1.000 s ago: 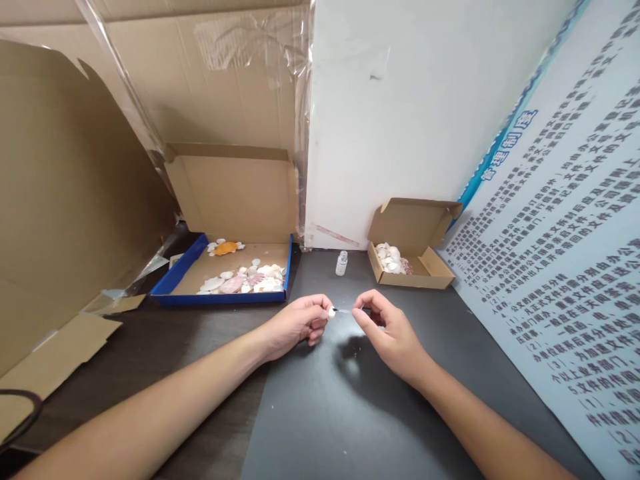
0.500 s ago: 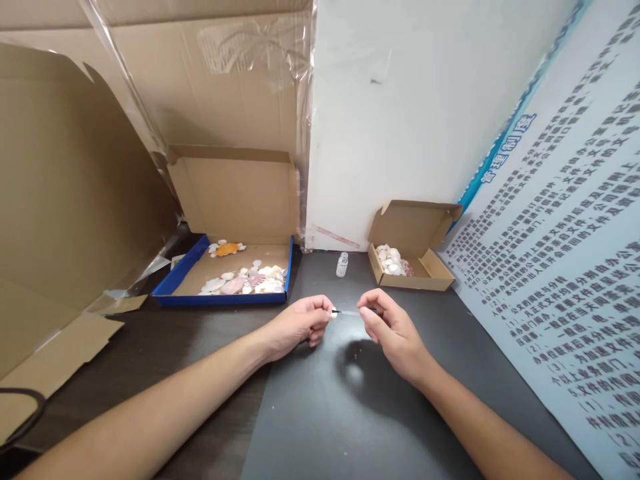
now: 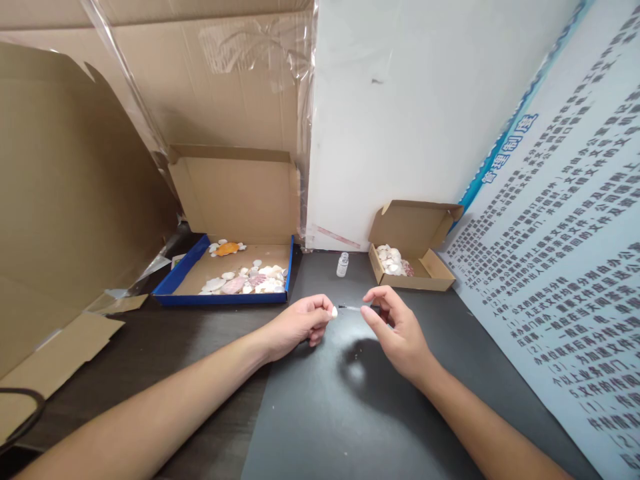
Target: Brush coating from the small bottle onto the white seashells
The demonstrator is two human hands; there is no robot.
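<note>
Pinched between the thumb and fingers of my left hand (image 3: pixel 307 321) is a small white shell (image 3: pixel 335 312), its pale face turned to the right. My right hand (image 3: pixel 393 325) is closed on a thin brush (image 3: pixel 353 308) with a clear stem and a dark tip. That tip points left and stands a short gap away from the shell. Both hands are raised over the dark table. Behind them a small clear glass bottle (image 3: pixel 343 265) with a white label stands upright, without a cap.
A blue-edged cardboard tray (image 3: pixel 220 299) at the left holds several shells (image 3: pixel 270 277) and an orange piece (image 3: pixel 227 249) ringed with white shells. An open cardboard box (image 3: pixel 417 283) at the back right holds more shells (image 3: pixel 393 260). A printed board (image 3: pixel 565 267) borders the right side.
The brush has moved right, away from the shell, with my right hand shifting slightly. More of the shell now shows in my left hand, which stays nearly in place.
</note>
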